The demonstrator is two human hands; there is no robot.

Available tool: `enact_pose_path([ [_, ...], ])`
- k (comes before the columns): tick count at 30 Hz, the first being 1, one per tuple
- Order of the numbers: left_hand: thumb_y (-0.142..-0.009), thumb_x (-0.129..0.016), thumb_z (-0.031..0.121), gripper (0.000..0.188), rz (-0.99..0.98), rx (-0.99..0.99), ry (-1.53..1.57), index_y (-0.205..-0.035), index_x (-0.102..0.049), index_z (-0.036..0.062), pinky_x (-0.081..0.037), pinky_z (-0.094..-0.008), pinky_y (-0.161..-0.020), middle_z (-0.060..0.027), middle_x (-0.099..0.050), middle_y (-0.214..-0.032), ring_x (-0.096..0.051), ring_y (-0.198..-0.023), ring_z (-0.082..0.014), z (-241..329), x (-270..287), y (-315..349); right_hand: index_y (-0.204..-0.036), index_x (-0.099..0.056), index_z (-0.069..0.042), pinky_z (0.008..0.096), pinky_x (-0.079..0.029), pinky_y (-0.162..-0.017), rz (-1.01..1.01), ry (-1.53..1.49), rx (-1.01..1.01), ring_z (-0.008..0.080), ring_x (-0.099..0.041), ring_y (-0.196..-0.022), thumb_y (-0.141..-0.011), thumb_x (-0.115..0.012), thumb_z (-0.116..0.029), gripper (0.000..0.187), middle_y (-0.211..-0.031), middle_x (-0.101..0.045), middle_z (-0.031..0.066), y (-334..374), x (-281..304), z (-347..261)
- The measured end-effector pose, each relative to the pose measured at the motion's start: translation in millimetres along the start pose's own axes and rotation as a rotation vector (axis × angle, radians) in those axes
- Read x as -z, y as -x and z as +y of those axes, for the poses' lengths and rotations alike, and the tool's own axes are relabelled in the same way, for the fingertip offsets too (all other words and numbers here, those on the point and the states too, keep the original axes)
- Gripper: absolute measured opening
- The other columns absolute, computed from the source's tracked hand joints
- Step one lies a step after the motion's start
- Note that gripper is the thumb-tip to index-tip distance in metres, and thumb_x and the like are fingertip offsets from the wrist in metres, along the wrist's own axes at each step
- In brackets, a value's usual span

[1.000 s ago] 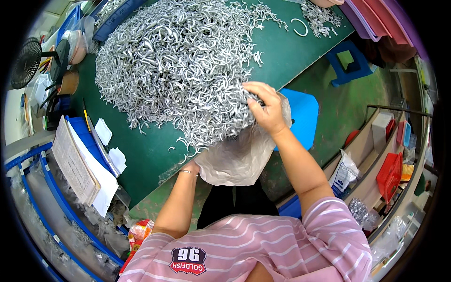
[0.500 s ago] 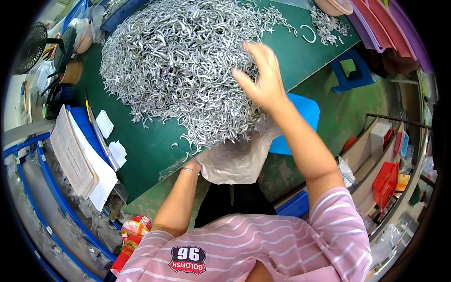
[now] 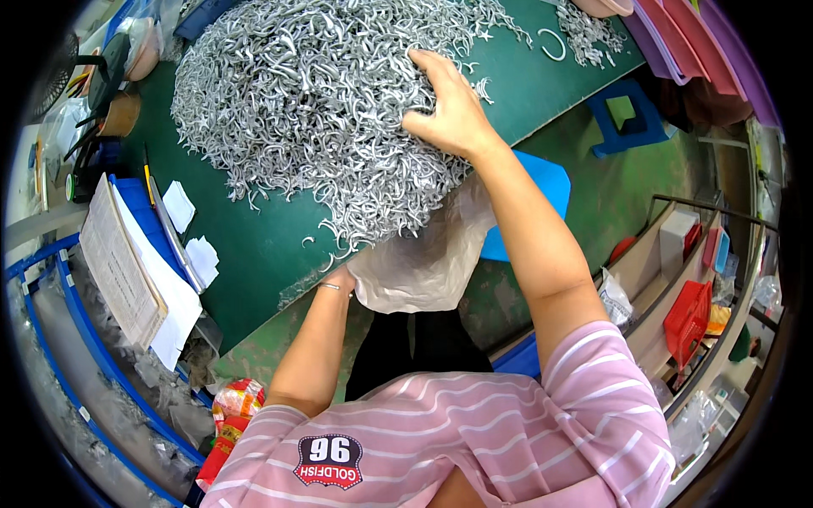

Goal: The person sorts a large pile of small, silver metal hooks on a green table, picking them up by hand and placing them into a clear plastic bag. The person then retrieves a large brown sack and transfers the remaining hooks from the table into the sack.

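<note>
A big heap of small silvery curved metal pieces [image 3: 296, 110] spreads over the green tabletop [image 3: 246, 279]. My right hand [image 3: 453, 114] rests at the heap's right side, thumb and fingers spread apart, the fingertips against the pieces. A pale, cloudy plastic bag [image 3: 415, 275] hangs at the near table edge, its mouth turned up toward the heap. At the bag's left side, my left hand [image 3: 341, 278] grips its rim; most of those fingers are hidden by the bag. Some pieces lie right at the bag's mouth.
Papers [image 3: 127, 271] and a blue tray lie at the table's left. A blue stool [image 3: 529, 203] stands beside the bag, and another blue stool [image 3: 627, 118] is farther right. A white ring [image 3: 551, 45] and a smaller pile [image 3: 589, 34] sit at the far right.
My right hand has moved left and farther onto the heap, now touching its pieces. My left hand keeps its hold at the bag. The whole view has shifted slightly.
</note>
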State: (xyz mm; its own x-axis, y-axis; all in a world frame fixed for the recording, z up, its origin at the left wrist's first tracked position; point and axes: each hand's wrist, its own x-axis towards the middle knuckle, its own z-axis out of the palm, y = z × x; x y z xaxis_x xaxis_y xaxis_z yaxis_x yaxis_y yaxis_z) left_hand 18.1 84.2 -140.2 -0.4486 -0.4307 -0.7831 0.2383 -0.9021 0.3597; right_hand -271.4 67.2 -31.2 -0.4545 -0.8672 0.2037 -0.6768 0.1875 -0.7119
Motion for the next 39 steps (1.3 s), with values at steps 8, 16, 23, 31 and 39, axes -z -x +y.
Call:
enact_pose_path([
  [8, -0.092, -0.047, 0.046, 0.059, -0.052, 0.049, 0.038, -0.131, -0.047, 0.0026, -0.043, -0.0472, -0.099, -0.0158, -0.052, -0.131, -0.052, -0.116, -0.0326, -2.7, 12.2, -10.3, -0.116, -0.061, -0.016, 0.0434, -0.035, -0.097, 0.095, -0.003, 0.144, 0.0328, -0.048, -0.111, -0.062, -0.059, -0.02, 0.054, -0.127, -0.053, 0.0092, 59.7, -0.1, 5.6],
  [16, -0.097, -0.041, 0.033, 0.045, 0.033, -0.078, -0.122, -0.136, -0.044, 0.0095, -0.045, -0.0415, -0.098, -0.0079, -0.052, -0.133, -0.052, -0.118, -0.0249, 7.7, -28.8, 4.0, -0.108, -0.062, -0.012, 0.0433, -0.032, -0.094, 0.004, -0.147, 0.178, 0.0343, -0.047, -0.109, -0.058, -0.055, -0.007, 0.051, -0.115, -0.056, 0.0095, 134.7, -3.8, -30.1],
  [23, -0.099, -0.03, 0.037, 0.049, 0.084, -0.127, -0.015, -0.141, -0.036, 0.0127, -0.038, -0.042, -0.105, -0.0078, -0.045, -0.14, -0.046, -0.125, -0.0247, 8.5, -27.9, 21.5, -0.095, -0.065, -0.011, 0.0415, -0.035, -0.086, -0.213, 0.029, 0.36, 0.0291, -0.051, -0.103, -0.055, -0.059, -0.007, 0.041, -0.104, -0.059, 0.0053, 159.5, 19.6, -51.5],
  [31, -0.099, -0.029, 0.039, 0.05, 0.016, -0.269, 0.132, -0.141, -0.037, 0.0136, -0.038, -0.0424, -0.106, -0.0075, -0.045, -0.14, -0.045, -0.125, -0.0248, -12.1, 15.5, -19.1, -0.115, -0.062, -0.018, 0.0508, -0.03, -0.104, -0.441, 0.155, 0.895, 0.0318, -0.038, -0.127, -0.077, -0.063, -0.025, 0.038, -0.132, -0.046, 0.0047, 108.1, -85.2, -107.4],
  [39, -0.097, -0.033, 0.043, 0.051, 0.042, -0.173, 0.092, -0.135, -0.043, 0.0113, -0.04, -0.0425, -0.103, -0.0094, -0.049, -0.135, -0.049, -0.12, -0.0264, -9.5, -11.2, 5.4, -0.093, -0.064, -0.007, 0.0407, -0.041, -0.096, -0.4, 0.088, 0.839, 0.0268, -0.054, -0.108, -0.066, -0.067, -0.016, 0.029, -0.107, -0.059, 0.0075, 102.9, -39.0, -55.6],
])
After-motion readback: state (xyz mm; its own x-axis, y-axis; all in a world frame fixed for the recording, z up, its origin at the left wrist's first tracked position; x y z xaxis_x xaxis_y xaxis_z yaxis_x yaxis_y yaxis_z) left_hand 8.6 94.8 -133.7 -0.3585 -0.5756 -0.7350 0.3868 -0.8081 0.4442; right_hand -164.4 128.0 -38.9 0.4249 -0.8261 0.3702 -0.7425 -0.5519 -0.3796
